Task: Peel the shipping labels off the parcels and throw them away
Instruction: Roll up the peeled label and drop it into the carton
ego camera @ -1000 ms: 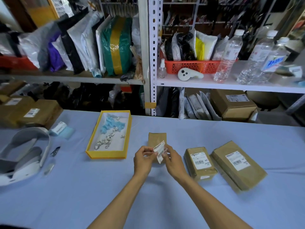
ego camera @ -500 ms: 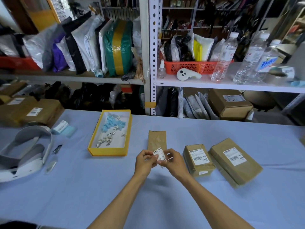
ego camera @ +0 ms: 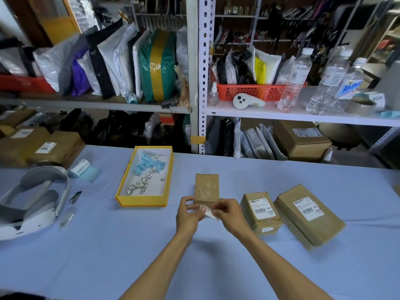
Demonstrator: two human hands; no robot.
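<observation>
A peeled white shipping label (ego camera: pixel 209 212), now crumpled small, is pinched between my left hand (ego camera: pixel 188 215) and my right hand (ego camera: pixel 229 214) just above the table. Right behind them lies a flat brown parcel (ego camera: pixel 207 186) with a bare patch where its label was. Two brown parcels to the right keep their labels: a small one (ego camera: pixel 260 209) and a larger one (ego camera: pixel 309 213). A yellow box (ego camera: pixel 124 198) at the left holds several crumpled labels and blue scraps.
A blue cloth covers the table (ego camera: pixel 108 256). A white headset (ego camera: pixel 32 200) lies at the left edge, with a label roll (ego camera: pixel 80 167) and a small clip (ego camera: pixel 75 195) near it. Behind the table stand shelves (ego camera: pixel 199 83) with mailers, bottles and boxed parcels.
The label was held flat and open between both hands; they have folded and squeezed it into a small wad and lowered slightly toward the table.
</observation>
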